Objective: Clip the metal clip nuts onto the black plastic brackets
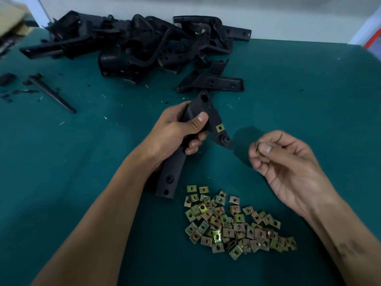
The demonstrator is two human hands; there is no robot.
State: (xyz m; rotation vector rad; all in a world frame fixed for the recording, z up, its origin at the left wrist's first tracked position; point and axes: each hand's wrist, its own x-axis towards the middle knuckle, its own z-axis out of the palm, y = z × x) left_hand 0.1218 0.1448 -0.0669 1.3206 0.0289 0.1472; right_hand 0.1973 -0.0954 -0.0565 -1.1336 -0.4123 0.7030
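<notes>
My left hand grips a black plastic bracket around its middle, above the green table. One brass-coloured clip nut sits clipped on the bracket's right arm. My right hand hovers to the right of the bracket, thumb and fingers pinching a small dark clip nut seen edge-on. A heap of several loose clip nuts lies on the table below both hands.
A pile of black brackets fills the back of the green table. A black rod-like part and plastic scraps lie at the left. A cardboard box stands at the far left corner.
</notes>
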